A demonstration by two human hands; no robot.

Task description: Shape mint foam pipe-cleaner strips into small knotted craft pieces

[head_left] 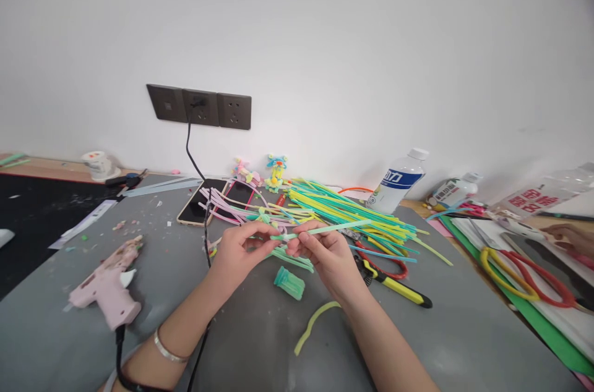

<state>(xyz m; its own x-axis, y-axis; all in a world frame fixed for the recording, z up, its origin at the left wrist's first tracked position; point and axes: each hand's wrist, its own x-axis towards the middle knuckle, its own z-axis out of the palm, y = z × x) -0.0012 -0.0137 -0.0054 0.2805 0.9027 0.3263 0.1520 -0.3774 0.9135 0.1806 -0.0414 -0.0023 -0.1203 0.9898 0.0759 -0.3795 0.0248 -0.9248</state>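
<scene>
A pale green pipe cleaner [341,227] runs between my two hands, its long free end pointing right. My left hand [244,247] pinches its left end between thumb and fingertips. Just beside it, my right hand [320,250] grips the same pipe cleaner, thumb and fingers closed on it. A small whitish bit shows on the stem between my fingertips; what it is I cannot make out. Below the hands lie a green ribbed piece [289,283] like a small cup and a bent yellow-green pipe cleaner [313,325]. Behind them spreads a pile of yellow and teal pipe cleaners [334,203].
At left lies a pink glue gun [109,287] with a black cord. Two phones [197,206] and small pipe-cleaner figures [276,172] are near the wall. Yellow-handled pliers [399,288], a bottle [399,182] and scissors [524,277] are at right, near another person's hand [570,237].
</scene>
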